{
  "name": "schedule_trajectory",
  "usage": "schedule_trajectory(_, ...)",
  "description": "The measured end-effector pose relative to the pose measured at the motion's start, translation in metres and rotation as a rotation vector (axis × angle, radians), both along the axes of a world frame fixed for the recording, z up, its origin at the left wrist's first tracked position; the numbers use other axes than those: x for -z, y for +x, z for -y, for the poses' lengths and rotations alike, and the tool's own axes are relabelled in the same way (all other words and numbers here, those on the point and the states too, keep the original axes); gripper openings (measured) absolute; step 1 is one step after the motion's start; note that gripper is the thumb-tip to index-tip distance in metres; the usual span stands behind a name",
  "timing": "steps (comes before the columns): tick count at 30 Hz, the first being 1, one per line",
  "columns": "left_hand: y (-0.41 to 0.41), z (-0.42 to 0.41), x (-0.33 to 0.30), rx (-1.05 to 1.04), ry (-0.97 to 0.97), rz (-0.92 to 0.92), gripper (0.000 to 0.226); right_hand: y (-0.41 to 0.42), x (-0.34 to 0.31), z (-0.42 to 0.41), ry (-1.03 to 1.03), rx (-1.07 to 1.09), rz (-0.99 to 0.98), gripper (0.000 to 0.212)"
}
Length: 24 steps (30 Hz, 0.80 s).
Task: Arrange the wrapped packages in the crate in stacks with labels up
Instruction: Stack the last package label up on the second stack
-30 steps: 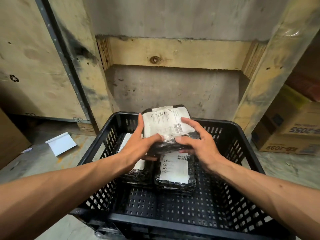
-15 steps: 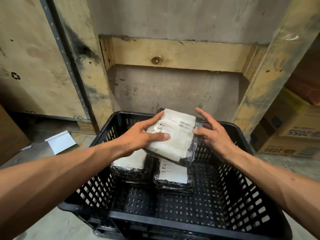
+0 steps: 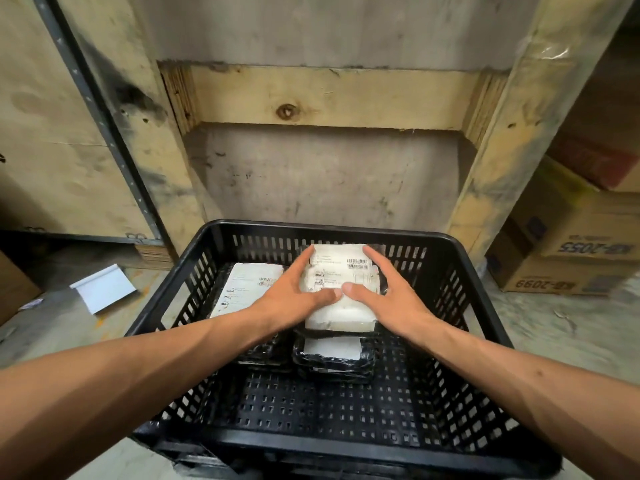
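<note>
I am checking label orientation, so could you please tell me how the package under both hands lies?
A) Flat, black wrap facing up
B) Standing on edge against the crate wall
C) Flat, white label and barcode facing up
C: the package under the left hand and right hand lies flat, with its white label and barcode facing up.

We see a pale knotted wooden crossbeam [image 3: 322, 98] ahead. Brown printed cardboard boxes [image 3: 568, 268] stacked right; white flat sheet [image 3: 104, 287] on the grey concrete floor [image 3: 62, 330], left.
</note>
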<state>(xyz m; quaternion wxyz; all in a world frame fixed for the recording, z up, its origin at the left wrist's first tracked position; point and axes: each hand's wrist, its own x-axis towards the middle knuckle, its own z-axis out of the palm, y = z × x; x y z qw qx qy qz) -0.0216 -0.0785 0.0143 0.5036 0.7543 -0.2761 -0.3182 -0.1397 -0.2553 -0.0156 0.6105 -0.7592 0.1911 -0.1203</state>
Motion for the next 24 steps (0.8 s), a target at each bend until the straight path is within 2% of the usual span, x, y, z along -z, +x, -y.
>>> schedule_trajectory(4, -0.003, 0.007, 0.010, 0.098, 0.229, -0.045, 0.114, -0.008, 0.014, 0.000, -0.111, -0.049, -0.149, 0.084)
schedule_trajectory(8, -0.008, 0.014, 0.029, 0.099, 0.315, -0.063, 0.114, -0.001, 0.020, 0.000, -0.206, -0.069, -0.367, 0.086)
schedule_trajectory(14, 0.001, 0.022, 0.028, 0.019, 0.339, 0.075, 0.105, 0.011, 0.025, 0.006, -0.245, -0.082, -0.354, 0.088)
schedule_trajectory(17, -0.001, 0.022, 0.024, 0.032, 0.443, 0.200, 0.097, 0.016, 0.030, 0.008, -0.303, -0.148, -0.415, 0.086)
schedule_trajectory(19, -0.004, 0.023, 0.021, 0.054, 0.530, 0.286, 0.089, 0.017, 0.032, 0.012, -0.313, -0.181, -0.460, 0.084)
schedule_trajectory(22, -0.003, 0.026, 0.014, 0.051, 0.558, 0.403, 0.049, 0.017, 0.034, 0.018, -0.361, -0.205, -0.522, 0.079)
schedule_trajectory(24, 0.000, 0.022, 0.012, 0.074, 0.541, 0.436, 0.033, 0.016, 0.035, 0.016, -0.401, -0.224, -0.576, 0.078)
